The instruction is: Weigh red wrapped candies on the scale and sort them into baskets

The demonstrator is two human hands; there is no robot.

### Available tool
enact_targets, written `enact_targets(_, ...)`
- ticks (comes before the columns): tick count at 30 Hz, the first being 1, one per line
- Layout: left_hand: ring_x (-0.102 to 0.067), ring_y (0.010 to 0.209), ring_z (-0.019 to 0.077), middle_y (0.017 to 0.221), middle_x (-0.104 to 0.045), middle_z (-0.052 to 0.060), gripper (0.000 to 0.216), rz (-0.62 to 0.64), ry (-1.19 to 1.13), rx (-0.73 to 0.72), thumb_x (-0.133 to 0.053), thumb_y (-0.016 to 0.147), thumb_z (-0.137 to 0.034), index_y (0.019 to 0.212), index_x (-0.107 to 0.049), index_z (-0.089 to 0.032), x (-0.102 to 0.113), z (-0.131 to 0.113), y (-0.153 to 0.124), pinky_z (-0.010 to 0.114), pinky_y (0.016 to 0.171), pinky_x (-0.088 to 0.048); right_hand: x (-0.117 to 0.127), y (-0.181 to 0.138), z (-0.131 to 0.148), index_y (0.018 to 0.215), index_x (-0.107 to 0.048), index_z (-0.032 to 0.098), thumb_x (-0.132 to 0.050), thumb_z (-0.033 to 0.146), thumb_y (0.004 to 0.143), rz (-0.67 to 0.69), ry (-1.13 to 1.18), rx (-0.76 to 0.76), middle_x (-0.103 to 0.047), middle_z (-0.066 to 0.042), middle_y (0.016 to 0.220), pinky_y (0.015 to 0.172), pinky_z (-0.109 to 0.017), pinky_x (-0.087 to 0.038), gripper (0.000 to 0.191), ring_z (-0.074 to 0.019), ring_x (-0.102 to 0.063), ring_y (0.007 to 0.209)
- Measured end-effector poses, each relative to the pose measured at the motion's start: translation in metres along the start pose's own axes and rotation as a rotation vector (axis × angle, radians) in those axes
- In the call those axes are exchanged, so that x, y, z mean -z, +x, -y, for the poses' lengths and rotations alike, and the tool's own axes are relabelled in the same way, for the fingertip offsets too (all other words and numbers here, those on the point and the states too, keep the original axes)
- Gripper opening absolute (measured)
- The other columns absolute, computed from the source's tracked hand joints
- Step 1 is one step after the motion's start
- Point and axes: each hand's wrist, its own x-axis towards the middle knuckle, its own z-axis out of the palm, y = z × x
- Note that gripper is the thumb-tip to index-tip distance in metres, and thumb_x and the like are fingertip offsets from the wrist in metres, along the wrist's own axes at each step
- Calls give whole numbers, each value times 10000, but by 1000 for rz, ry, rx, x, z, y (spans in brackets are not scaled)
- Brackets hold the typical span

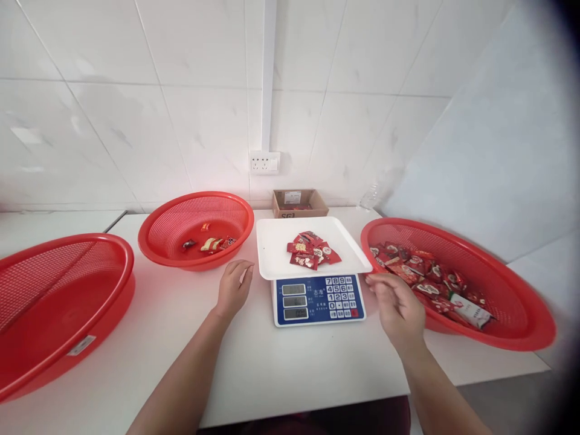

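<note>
An electronic scale [317, 299] with a blue keypad stands at the middle of the white table. Its white tray [276, 248] carries a small pile of red candy packets [312, 249]. My left hand [233, 287] rests on the table just left of the scale, fingers loosely curled and empty. My right hand [399, 308] hovers at the tray's right corner, beside the right red basket [521, 290], fingers slightly bent with nothing visible in them. That basket holds several red packets [430, 275].
A smaller red basket [196, 208] with a few sweets stands behind my left hand. A large red basket [67, 290] fills the left side. A small cardboard box [299, 202] sits against the tiled wall below a socket [264, 162].
</note>
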Motion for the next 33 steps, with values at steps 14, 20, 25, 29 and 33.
enact_targets(14,-592,863,169,885,-668,58,217,15,-13,100,-430,897,-270,927,-627,-188,-4,-4,-4,301,773,-470,-2,-75,-56,1172,-570,197,-444,581,770,187,21,-674,-582,-91,1249,999,-392,-387,570,-249,-528,1143)
enact_targets(20,-594,877,172,892,-673,58,235,34,-32,151,-420,900,-294,922,-630,-190,-6,-4,-4,307,787,-469,-3,-75,-56,1181,-579,206,-436,584,771,207,-30,-649,-585,-76,1247,982,-386,-399,575,-244,-553,1096)
enact_targets(25,-599,890,174,900,-674,59,255,52,-50,204,-422,894,-330,914,-634,-191,-6,-3,-4,305,809,-467,-3,-75,-57,1172,-583,216,-446,575,773,207,-32,-647,-597,-74,1231,928,-371,-442,554,-239,-570,1068)
enact_targets(29,-612,889,183,913,-674,72,289,65,-93,267,-423,884,-375,910,-634,-179,-8,-3,-4,301,792,-477,-5,-74,-58,1152,-590,205,-449,557,780,187,-30,-620,-623,-81,1190,887,-359,-471,532,-234,-586,1045)
enact_targets(33,-637,867,208,934,-674,92,372,70,-194,444,-437,842,-471,921,-623,-159,-10,-1,-2,318,773,-498,-5,-71,-51,1155,-587,180,-431,521,811,201,-14,-575,-631,-103,1172,854,-356,-497,509,-232,-605,1020)
